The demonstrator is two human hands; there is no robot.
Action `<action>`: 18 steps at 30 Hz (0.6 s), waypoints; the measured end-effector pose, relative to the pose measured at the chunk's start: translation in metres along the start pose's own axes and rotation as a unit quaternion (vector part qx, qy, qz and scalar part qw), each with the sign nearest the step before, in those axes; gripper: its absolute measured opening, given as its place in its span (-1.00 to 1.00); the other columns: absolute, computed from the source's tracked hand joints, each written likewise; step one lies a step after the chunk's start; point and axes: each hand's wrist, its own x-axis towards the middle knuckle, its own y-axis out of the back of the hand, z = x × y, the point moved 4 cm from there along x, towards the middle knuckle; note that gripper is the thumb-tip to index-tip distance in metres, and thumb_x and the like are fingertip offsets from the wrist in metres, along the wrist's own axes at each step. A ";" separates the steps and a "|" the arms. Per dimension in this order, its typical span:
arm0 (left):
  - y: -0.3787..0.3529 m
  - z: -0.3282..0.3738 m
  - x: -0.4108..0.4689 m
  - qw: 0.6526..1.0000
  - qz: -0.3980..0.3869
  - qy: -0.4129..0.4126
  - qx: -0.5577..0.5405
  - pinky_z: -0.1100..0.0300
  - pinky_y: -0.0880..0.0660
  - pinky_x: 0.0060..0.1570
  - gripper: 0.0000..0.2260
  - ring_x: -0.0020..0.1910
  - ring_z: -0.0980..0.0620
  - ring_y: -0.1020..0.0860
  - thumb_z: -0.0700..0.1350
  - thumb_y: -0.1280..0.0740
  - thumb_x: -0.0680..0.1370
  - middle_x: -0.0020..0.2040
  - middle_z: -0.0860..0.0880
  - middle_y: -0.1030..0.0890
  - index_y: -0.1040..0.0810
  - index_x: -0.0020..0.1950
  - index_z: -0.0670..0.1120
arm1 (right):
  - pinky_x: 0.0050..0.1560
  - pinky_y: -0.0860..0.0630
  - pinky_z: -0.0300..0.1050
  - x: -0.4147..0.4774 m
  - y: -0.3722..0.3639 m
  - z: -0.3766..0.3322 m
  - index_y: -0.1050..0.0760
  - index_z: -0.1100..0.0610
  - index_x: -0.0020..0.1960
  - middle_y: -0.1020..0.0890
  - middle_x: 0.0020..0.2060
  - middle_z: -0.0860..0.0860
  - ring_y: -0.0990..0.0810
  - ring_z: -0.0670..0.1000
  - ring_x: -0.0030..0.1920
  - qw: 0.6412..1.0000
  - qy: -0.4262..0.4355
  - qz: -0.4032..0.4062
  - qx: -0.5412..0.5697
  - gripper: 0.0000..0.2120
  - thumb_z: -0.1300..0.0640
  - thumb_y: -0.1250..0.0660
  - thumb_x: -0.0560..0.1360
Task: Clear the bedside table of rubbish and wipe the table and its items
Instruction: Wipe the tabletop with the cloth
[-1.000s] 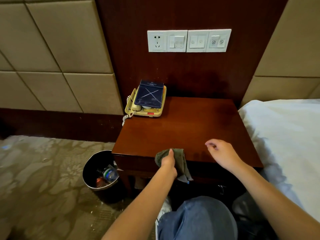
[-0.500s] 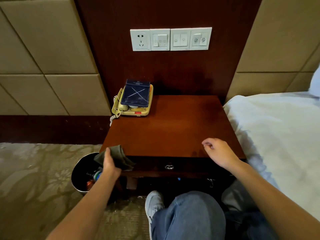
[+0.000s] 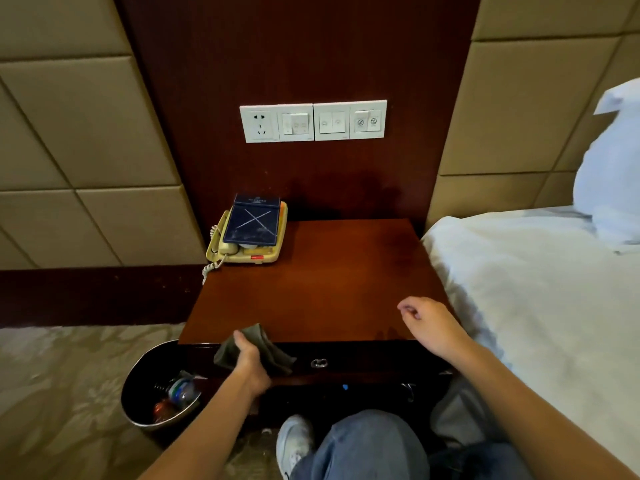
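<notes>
Left hand (image 3: 251, 363) grips cloth (image 3: 278, 358); right hand (image 3: 429, 323) loosely curled; notepad (image 3: 252, 221) print unreadable.

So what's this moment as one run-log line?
left hand grips cloth at table front edge | right hand empty at table corner | phone back-left | rubbish in bin

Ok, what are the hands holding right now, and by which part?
The left hand grips the grey cloth, bunched around its middle, at the front edge of the table. The right hand holds nothing, fingers loosely curled.
</notes>
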 end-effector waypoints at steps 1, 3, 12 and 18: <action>-0.012 -0.008 -0.005 0.999 -0.016 0.020 0.019 -0.23 -0.33 0.23 0.03 0.27 -0.31 -0.44 0.56 0.08 0.35 0.34 -0.37 -0.40 -0.25 0.44 -0.29 | 0.02 -0.53 -0.15 -0.003 0.001 0.002 -0.52 0.09 0.22 -0.55 0.12 0.05 -0.59 0.01 -0.04 1.000 0.001 0.000 -0.003 -0.75 0.12 -0.15 0.62; -0.037 -0.021 -0.020 0.996 -0.045 0.052 0.059 -0.18 -0.41 0.06 0.01 0.15 -0.29 -0.51 0.52 0.13 0.39 0.28 -0.38 -0.45 -0.29 0.41 -0.33 | 0.01 -0.52 -0.18 -0.006 0.003 0.006 -0.51 0.09 0.23 -0.55 0.11 0.05 -0.58 0.00 -0.05 1.000 0.001 0.000 -0.006 -0.75 0.12 -0.15 0.62; -0.025 0.009 -0.033 0.990 0.081 -0.031 -0.108 -0.29 -0.18 0.36 -0.29 0.43 -0.28 -0.25 0.33 -0.08 0.53 0.49 -0.18 -0.23 -0.15 0.52 -0.11 | 0.10 -0.50 -0.17 -0.011 0.002 0.015 -0.50 0.09 0.25 -0.54 0.16 0.04 -0.57 0.02 0.06 1.000 -0.006 0.002 -0.010 -0.74 0.11 -0.14 0.62; 0.069 0.080 0.006 0.976 0.142 -0.106 -0.127 -0.33 -0.23 0.32 -0.35 0.36 -0.27 -0.36 0.30 -0.24 0.48 0.42 -0.15 -0.38 -0.30 0.45 -0.06 | 0.11 -0.50 -0.18 -0.005 -0.010 0.010 -0.49 0.07 0.26 -0.54 0.17 0.03 -0.54 0.00 0.10 1.000 -0.002 -0.019 -0.019 -0.73 0.10 -0.13 0.62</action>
